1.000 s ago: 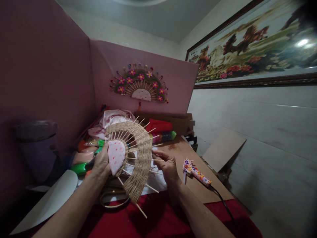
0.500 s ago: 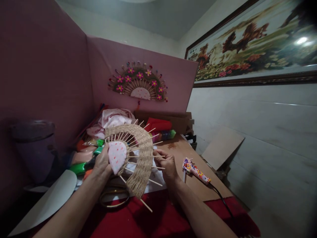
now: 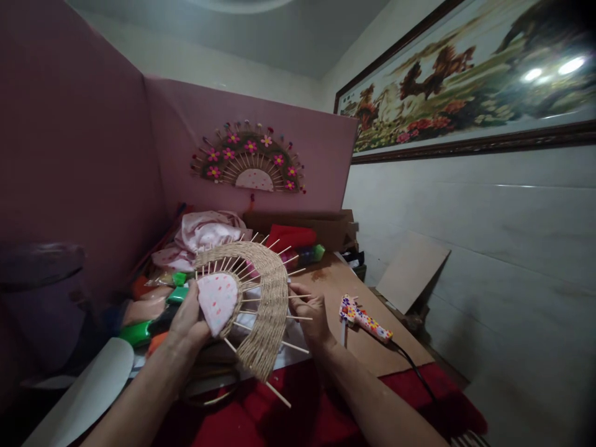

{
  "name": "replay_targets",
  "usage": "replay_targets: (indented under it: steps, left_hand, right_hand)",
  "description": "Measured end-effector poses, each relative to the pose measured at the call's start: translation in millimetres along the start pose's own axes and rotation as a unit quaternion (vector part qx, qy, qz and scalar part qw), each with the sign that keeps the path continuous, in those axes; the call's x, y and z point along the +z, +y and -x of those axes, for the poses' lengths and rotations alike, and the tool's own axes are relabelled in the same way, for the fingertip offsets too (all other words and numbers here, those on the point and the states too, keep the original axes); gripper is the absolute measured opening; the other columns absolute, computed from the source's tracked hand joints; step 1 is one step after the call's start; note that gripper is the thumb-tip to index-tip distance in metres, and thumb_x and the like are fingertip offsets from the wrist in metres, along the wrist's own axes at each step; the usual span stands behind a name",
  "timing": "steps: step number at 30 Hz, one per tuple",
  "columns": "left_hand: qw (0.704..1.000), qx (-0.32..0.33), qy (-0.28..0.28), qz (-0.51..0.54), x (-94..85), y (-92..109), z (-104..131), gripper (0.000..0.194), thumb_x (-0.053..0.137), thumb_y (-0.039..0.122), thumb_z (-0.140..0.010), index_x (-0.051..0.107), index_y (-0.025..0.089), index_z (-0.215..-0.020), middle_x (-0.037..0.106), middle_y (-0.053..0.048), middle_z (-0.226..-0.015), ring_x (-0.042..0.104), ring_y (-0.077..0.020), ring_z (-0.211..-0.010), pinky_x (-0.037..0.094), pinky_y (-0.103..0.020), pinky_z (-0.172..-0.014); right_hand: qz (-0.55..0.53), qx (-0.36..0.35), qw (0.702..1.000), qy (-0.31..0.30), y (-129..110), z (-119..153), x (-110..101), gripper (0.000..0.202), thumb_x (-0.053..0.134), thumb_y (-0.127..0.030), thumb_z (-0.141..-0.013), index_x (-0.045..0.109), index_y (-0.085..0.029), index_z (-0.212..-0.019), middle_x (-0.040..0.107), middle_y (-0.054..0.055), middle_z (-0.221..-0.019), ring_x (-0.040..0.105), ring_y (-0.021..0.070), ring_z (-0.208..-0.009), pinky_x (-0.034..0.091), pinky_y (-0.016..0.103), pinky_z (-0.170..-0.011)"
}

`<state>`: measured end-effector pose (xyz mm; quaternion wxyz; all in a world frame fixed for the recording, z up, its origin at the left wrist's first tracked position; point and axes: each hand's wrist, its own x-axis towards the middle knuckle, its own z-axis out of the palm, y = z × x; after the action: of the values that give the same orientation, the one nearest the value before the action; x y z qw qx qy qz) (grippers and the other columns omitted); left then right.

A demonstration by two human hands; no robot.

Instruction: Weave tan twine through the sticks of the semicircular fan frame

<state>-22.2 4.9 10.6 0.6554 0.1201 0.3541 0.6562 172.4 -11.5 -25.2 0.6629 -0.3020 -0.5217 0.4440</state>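
Observation:
A half-round fan [image 3: 272,298] of thin wooden sticks, woven with a broad band of twine, is held up in front of me. Its inner half-disc is covered in pale pink spotted cloth. My left hand [image 3: 189,316] grips the fan at that cloth part, with some fingers hidden behind it. At the outer edge, my right hand [image 3: 310,313] pinches around the stick ends on the right side. Bare stick tips poke out past the twine all along the rim.
A flower-patterned glue gun [image 3: 367,320] with a black cord lies on the brown board [image 3: 395,354] to the right. Pink cloth [image 3: 209,230] and coloured packets [image 3: 135,333] are heaped at left. A decorated fan [image 3: 254,155] hangs on the pink panel. Red cloth [image 3: 251,416] covers the front.
The view has shifted a little, so the background sits further left. Both hands keep their hold, and the fan appears slightly lower in view.

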Motion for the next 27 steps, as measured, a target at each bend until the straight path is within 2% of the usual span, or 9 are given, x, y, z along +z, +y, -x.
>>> replay_targets:
  steps: [2, 5, 8, 11, 14, 18, 21, 27]
  left_hand:
    - [1.000, 0.011, -0.009, -0.015, -0.1, 0, 0, 0.037, 0.033, 0.038, -0.090, 0.059, 0.013, -0.095, 0.068, -0.008, -0.063, 0.066, -0.0201, -0.055, 0.055, -0.035, -0.052]
    - [0.999, 0.009, -0.017, -0.028, 1.5, 0, 4, 0.017, 0.046, 0.020, -0.086, 0.059, 0.010, -0.091, 0.068, -0.007, -0.062, 0.065, -0.0180, -0.053, 0.055, -0.033, -0.053]
    - [0.999, 0.007, -0.020, -0.025, 5.0, -2, 11, 0.014, 0.048, 0.007, -0.080, 0.059, 0.008, -0.089, 0.068, -0.008, -0.061, 0.065, -0.0179, -0.052, 0.056, -0.032, -0.053]
    - [0.999, 0.004, -0.032, -0.010, 8.3, -3, 17, 0.013, 0.047, 0.007, -0.080, 0.059, 0.008, -0.085, 0.068, -0.009, -0.063, 0.065, -0.0192, -0.054, 0.056, -0.034, -0.052]
    - [0.999, 0.012, -0.035, 0.008, 9.4, -3, 18, 0.016, 0.049, 0.009, -0.080, 0.061, 0.009, -0.090, 0.069, -0.008, -0.064, 0.065, -0.0182, -0.054, 0.056, -0.032, -0.053]
    - [0.999, 0.023, -0.021, 0.015, 7.8, -1, 15, 0.022, 0.050, 0.009, -0.079, 0.061, 0.011, -0.098, 0.069, -0.006, -0.064, 0.065, -0.0175, -0.054, 0.057, -0.032, -0.055]
    - [0.999, 0.024, -0.016, 0.016, 6.2, -1, 12, 0.024, 0.051, 0.009, -0.078, 0.061, 0.012, -0.100, 0.069, -0.006, -0.067, 0.066, -0.0177, -0.056, 0.057, -0.032, -0.059]
    - [0.998, 0.046, -0.036, 0.010, 7.8, -2, 15, 0.019, 0.048, 0.007, -0.079, 0.062, 0.011, -0.092, 0.069, -0.006, -0.066, 0.066, -0.0175, -0.056, 0.057, -0.031, -0.055]
  right_hand:
    - [0.005, -0.013, 1.000, 0.003, 0, -1, 0, 0.018, 0.064, -0.031, -0.072, 0.071, -0.018, -0.082, 0.062, 0.000, -0.065, 0.052, 0.0109, -0.060, 0.040, 0.022, -0.057]
    - [0.017, -0.030, 0.999, 0.000, 0, -1, 0, 0.016, 0.063, -0.029, -0.072, 0.071, -0.019, -0.081, 0.064, 0.000, -0.066, 0.055, 0.0123, -0.064, 0.042, 0.023, -0.060]
    - [0.030, -0.038, 0.999, -0.010, 0, 0, -1, 0.016, 0.061, -0.028, -0.074, 0.071, -0.019, -0.083, 0.065, 0.001, -0.069, 0.056, 0.0136, -0.067, 0.042, 0.024, -0.061]
    - [0.035, -0.050, 0.998, -0.008, -3, 2, 0, 0.017, 0.059, -0.028, -0.076, 0.070, -0.019, -0.086, 0.065, 0.001, -0.072, 0.056, 0.0138, -0.068, 0.043, 0.025, -0.064]
    - [0.030, -0.073, 0.997, 0.016, -8, 5, 3, 0.018, 0.059, -0.029, -0.078, 0.067, -0.019, -0.089, 0.063, 0.001, -0.073, 0.055, 0.0122, -0.068, 0.043, 0.024, -0.066]
    - [0.034, -0.078, 0.996, 0.031, -15, 8, 4, 0.016, 0.058, -0.030, -0.079, 0.063, -0.018, -0.089, 0.052, -0.004, -0.059, 0.039, 0.0056, -0.049, 0.031, 0.018, -0.047]
    - [0.043, -0.085, 0.995, 0.039, -13, 7, 3, 0.014, 0.059, -0.031, -0.078, 0.060, -0.017, -0.080, 0.045, -0.006, -0.054, 0.030, 0.0040, -0.045, 0.024, 0.018, -0.043]
    - [-0.032, -0.033, 0.999, 0.020, -8, 3, 4, 0.018, 0.056, -0.037, -0.080, 0.051, -0.019, -0.079, 0.048, -0.004, -0.064, 0.040, 0.0061, -0.050, 0.033, 0.018, -0.046]
